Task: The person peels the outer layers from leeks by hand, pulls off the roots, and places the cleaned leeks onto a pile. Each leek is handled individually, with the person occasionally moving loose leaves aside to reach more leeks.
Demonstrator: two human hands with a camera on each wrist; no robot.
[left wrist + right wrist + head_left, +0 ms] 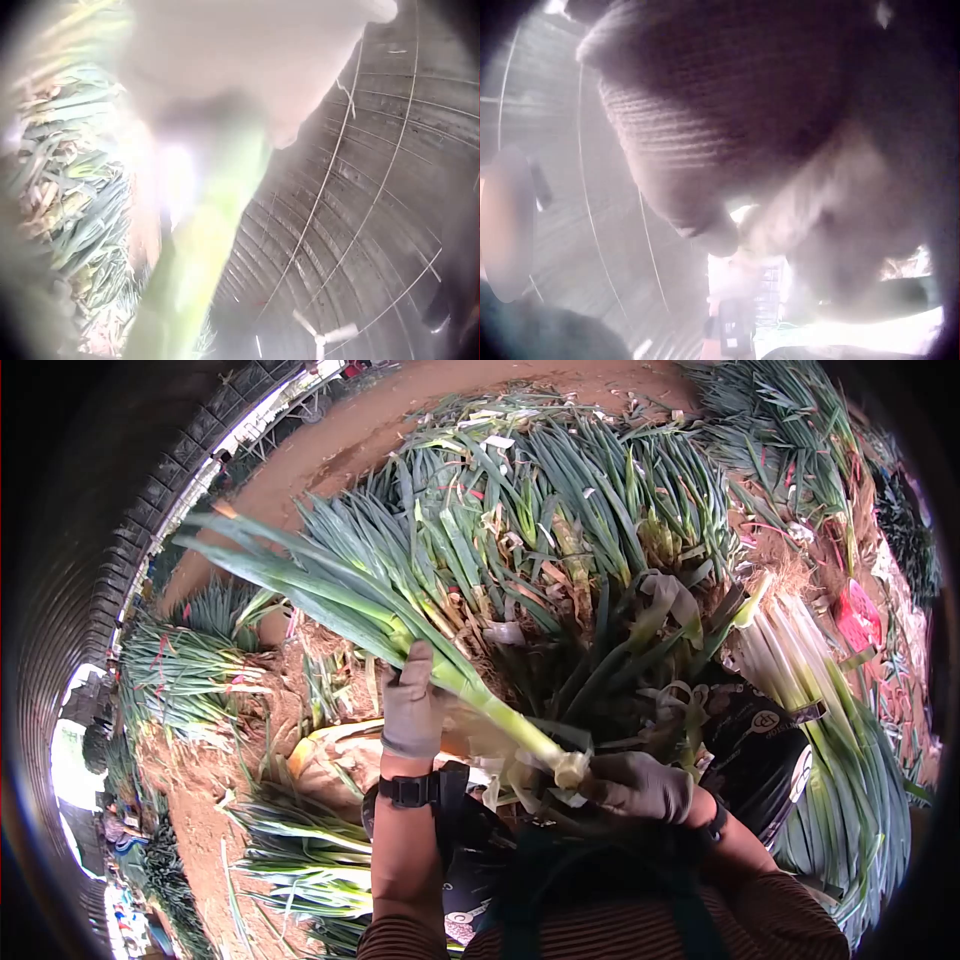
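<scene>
A long leek [490, 705] runs diagonally across the head view, its green leaves fanned to the upper left and its pale root end at the lower right. My gloved left hand [412, 705] grips it where the leaves begin, thumb lying over the stalk. The gloved right hand [645, 785] is at the root end with curled fingers, thumb and fingertips together there. In the left wrist view the leek's stalk [191, 262] passes out from under the blurred glove. In the right wrist view the ribbed glove [667, 135] hides most of what the fingers pinch.
Heaped leeks [560, 490] lie ahead on bare soil. A bundle of pale-stemmed leeks [835, 720] lies at the right, more leeks [300, 850] at the lower left. Dark printed plastic [755, 740] lies near the right forearm. Loose peelings [680, 610] hang in front of me.
</scene>
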